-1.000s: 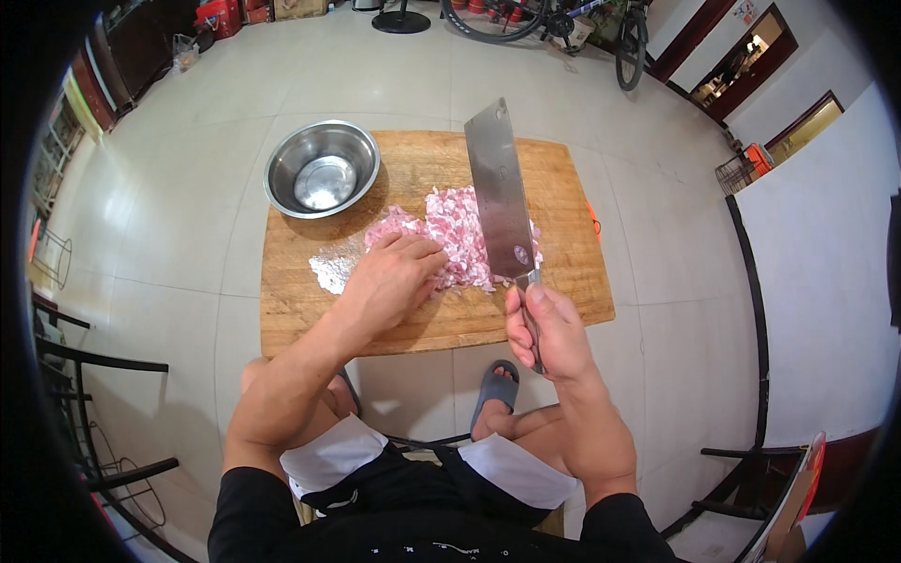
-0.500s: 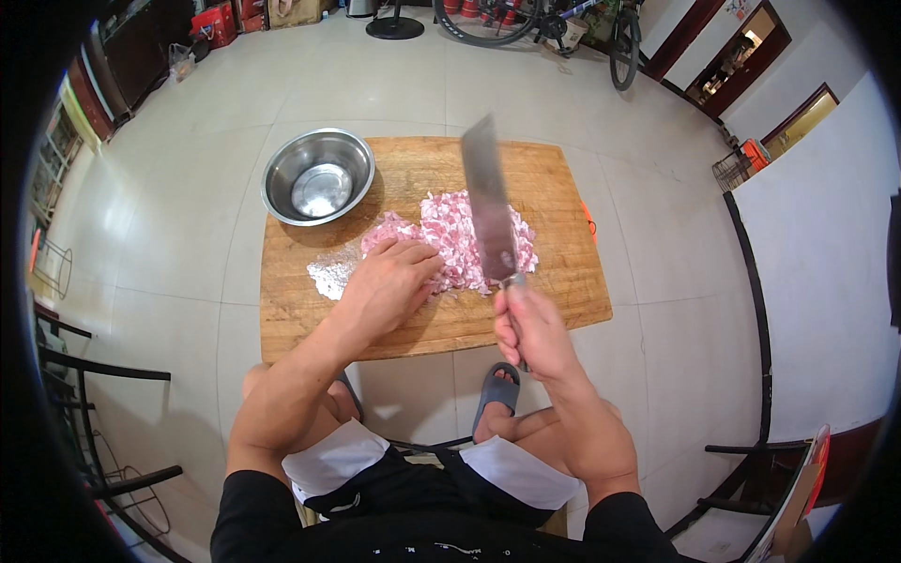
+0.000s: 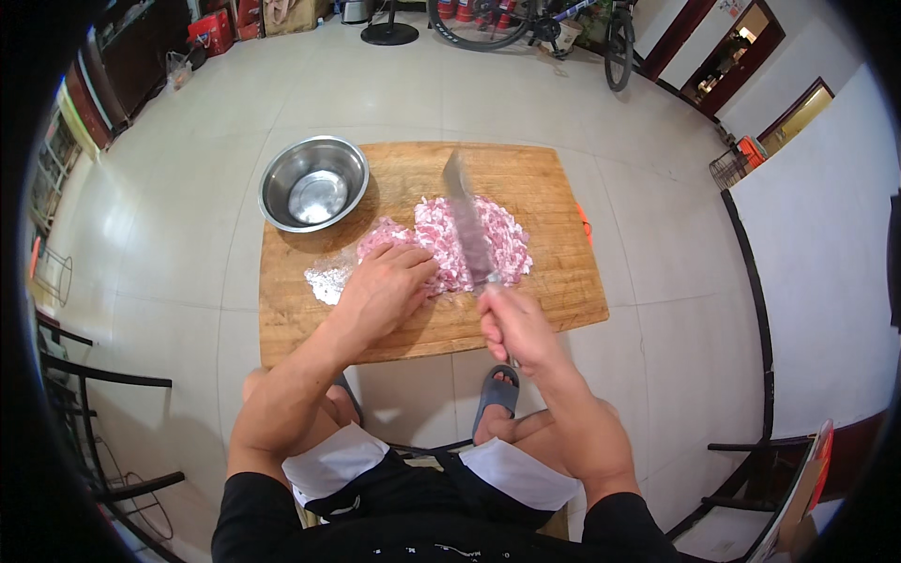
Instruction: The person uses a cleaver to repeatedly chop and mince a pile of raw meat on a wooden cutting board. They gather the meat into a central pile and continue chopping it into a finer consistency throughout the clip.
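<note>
Chopped pink-and-white meat lies spread over the middle of a wooden cutting board. Bent fingers of my left hand are closed together over the left part of the meat, pressing on it; the fingertips are partly hidden. My right hand is wrapped round the handle of a cleaver. Its broad blade, blurred by motion, slants over the meat to the right of my left fingers. Left of the left hand, a shiny silvery-white patch lies on the board; I cannot tell what it is.
A steel bowl stands on the board's far left corner, with nothing seen inside. My sandalled foot is below the near edge. Black chair-like frames stand at the left. A bicycle is at the back.
The cleaver has come down and a little left toward the meat, along with my right hand. My left hand stays on the meat. The whole view has shifted slightly.
</note>
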`<state>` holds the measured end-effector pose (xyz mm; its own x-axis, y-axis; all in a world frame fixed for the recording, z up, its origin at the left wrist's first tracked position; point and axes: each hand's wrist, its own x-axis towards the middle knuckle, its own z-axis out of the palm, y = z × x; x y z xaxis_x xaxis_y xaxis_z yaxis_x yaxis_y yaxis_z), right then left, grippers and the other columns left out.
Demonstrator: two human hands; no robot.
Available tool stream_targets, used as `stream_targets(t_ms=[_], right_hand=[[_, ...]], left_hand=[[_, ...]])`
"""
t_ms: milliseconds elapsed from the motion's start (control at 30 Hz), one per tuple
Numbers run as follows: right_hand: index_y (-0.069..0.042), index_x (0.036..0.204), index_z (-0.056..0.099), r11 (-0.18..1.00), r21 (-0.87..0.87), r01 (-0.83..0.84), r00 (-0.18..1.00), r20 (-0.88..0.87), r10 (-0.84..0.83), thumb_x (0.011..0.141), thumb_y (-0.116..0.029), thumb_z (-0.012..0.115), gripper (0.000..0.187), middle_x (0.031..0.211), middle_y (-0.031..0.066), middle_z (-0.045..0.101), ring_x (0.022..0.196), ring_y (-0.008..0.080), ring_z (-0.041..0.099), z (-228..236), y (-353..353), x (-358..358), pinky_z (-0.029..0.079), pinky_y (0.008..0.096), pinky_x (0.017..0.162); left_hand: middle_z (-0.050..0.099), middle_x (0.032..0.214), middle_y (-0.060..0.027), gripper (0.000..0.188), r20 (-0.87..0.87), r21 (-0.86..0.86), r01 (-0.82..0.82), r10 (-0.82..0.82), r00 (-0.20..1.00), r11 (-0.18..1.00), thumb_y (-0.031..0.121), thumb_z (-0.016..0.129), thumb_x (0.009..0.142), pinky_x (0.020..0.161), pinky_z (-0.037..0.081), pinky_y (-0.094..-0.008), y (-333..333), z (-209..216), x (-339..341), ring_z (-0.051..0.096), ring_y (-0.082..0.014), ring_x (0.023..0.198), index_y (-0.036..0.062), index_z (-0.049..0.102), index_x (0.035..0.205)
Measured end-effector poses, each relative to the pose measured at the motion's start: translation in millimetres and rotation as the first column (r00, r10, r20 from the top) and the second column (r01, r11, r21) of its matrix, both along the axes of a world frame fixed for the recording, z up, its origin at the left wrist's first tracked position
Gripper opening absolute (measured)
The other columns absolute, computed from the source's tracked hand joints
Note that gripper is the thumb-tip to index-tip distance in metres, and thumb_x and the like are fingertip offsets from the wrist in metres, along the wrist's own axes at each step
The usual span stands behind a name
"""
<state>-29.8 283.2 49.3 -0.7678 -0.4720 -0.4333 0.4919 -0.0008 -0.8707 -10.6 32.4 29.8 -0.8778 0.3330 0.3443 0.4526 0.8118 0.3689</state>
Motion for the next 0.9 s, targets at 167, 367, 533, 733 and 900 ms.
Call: stream_targets(t_ms=[167,367,533,733,900], right_hand=[[-0.003,0.105,0.058,0.998,0.06,-0.005,1.0,0.002,0.005,0.117,-0.045,0.049,0.044,0.065,0.0,0.051,0.044,0.009,0.043,21,-5,-2,0.037,0.0258,0.042],[-0.004,0.105,0.058,0.97,-0.244,-0.009,0.976,-0.214,-0.045,0.117,-0.043,0.049,0.042,0.065,0.0002,0.051,0.044,0.009,0.044,37,10,5,0.038,0.0257,0.041],[-0.004,0.104,0.058,0.995,0.048,-0.087,0.996,0.031,0.085,0.117,-0.042,0.048,0.042,0.065,-0.0002,0.051,0.045,0.0085,0.045,6,-1,-13,0.038,0.0263,0.041],[-0.003,0.104,0.059,0.996,-0.083,-0.024,0.99,-0.144,0.012,0.118,-0.04,0.047,0.041,0.065,-0.0009,0.052,0.045,0.0074,0.045,38,4,-5,0.037,0.0244,0.041],[-0.003,0.102,0.06,0.999,0.006,-0.046,0.995,-0.088,0.047,0.118,-0.04,0.047,0.042,0.065,-0.0005,0.051,0.045,0.0079,0.045,11,2,-10,0.037,0.0257,0.041]], left_hand=[[0.072,0.131,-0.0119,0.039,-0.025,0.001,-0.005,0.005,1.0,1.0,0.013,0.078,0.089,0.113,0.047,-0.0466,-4,-6,2,0.065,-0.0331,0.125,0.0047,0.074,0.126],[0.073,0.129,-0.0097,0.037,-0.049,-0.018,-0.005,0.004,0.999,1.0,0.015,0.077,0.089,0.113,0.048,-0.0449,-3,-4,2,0.066,-0.03,0.125,0.0063,0.074,0.125],[0.073,0.129,-0.0108,0.036,-0.039,0.007,-0.001,0.001,0.999,1.0,0.013,0.078,0.088,0.111,0.048,-0.0452,-2,1,1,0.067,-0.0316,0.122,0.0053,0.075,0.123],[0.076,0.119,-0.0103,0.025,-0.093,0.03,0.011,-0.008,0.996,0.999,0.012,0.077,0.088,0.102,0.054,-0.0428,-5,1,0,0.07,-0.0312,0.114,0.0054,0.077,0.112],[0.073,0.101,-0.0101,0.013,-0.068,0.07,-0.088,0.093,0.993,0.994,0.012,0.078,0.088,0.089,0.056,-0.0448,-7,9,-3,0.07,-0.0342,0.1,0.0054,0.076,0.099]])
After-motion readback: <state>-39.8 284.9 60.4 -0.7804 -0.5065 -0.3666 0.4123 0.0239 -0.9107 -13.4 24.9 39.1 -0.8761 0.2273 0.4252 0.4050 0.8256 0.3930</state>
